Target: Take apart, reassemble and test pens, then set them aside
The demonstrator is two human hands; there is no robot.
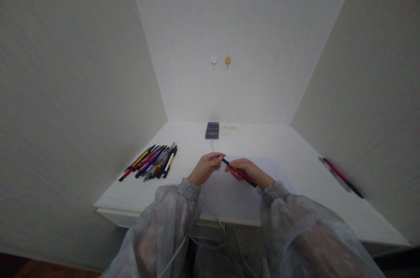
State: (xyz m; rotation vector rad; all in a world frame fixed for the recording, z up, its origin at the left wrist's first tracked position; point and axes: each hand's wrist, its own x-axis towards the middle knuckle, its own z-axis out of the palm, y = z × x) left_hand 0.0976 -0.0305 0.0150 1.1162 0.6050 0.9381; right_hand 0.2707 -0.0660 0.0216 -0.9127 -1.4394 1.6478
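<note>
Red-black pen (239,172) bridges both hands over the paper (229,197): right hand (250,172) wraps the barrel to steady it, left hand (206,167) pinches its far end.

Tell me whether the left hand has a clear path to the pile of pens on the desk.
Probably yes: only bare desk lies between the left hand and the pile of pens to its left, though it is pinching the end of the red pen.
</note>
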